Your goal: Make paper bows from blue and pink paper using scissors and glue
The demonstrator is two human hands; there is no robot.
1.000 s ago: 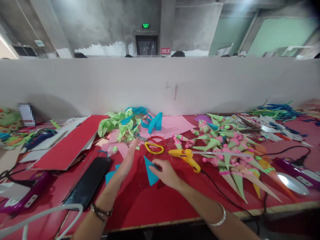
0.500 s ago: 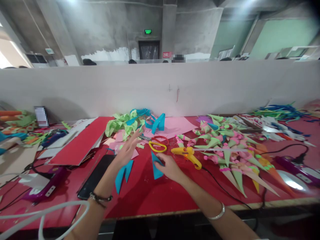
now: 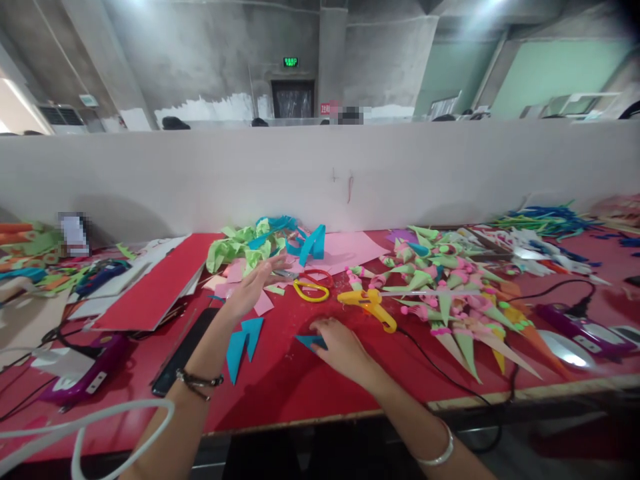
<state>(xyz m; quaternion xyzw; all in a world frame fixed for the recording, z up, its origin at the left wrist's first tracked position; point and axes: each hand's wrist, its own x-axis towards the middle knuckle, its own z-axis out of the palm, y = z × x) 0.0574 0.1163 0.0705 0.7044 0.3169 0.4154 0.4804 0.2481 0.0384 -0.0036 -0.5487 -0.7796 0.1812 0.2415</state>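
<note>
My left hand [image 3: 250,288] stretches over the paper scraps, fingers straight and holding nothing. Just beyond its fingertips are crumpled light green paper [image 3: 223,250] and the scissors [image 3: 311,291] with yellow and red handles. My right hand [image 3: 339,343] is curled over a blue paper piece [image 3: 306,341], thumb across it; the hand covers most of the piece. Between my forearms, a notched blue paper piece [image 3: 237,353] lies flat on the red table. To the right of the scissors lies a yellow glue gun [image 3: 367,303] with a clear glue stick in its back.
Many small paper cones with pink trim [image 3: 465,307] are heaped at the right. A black phone [image 3: 183,357] lies beside my left forearm. Purple power strips [image 3: 97,370] sit at both sides, with cords trailing. A white partition [image 3: 225,177] closes off the back of the table [image 3: 280,407].
My right hand has drawn slightly toward me with the blue paper piece, which now shows less of its face. The left hand has shifted a little left and stays outstretched.
</note>
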